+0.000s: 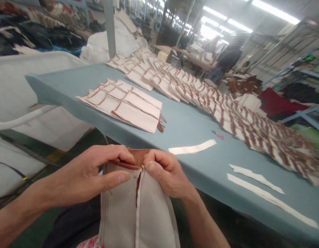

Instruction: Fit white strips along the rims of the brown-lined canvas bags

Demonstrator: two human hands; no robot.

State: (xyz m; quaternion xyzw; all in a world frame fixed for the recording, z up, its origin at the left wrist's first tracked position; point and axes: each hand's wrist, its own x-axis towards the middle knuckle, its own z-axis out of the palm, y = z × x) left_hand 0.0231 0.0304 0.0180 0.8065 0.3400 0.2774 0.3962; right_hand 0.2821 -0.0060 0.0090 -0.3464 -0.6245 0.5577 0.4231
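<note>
A sewn pale grey piece (120,210) with a brown inner side hangs in front of me, over my lap. A light seam with a narrow brown gap runs down its middle. My left hand (105,172) grips its top edge, fingers inside on the brown side and thumb on the pale outer face. At the top of the seam, my right hand (162,168) pinches the edge between thumb and bent fingers. A short loose thread shows near my left thumb. The lower end of the piece runs out of view.
Beyond my hands stands a blue-green table (190,120). On it lie a stack of cream pieces (139,110), long overlapping rows of similar pieces (201,93), white strips (273,199) and a small pink tool (219,135). White bins (45,62) stand left; a person (228,57) is farther back.
</note>
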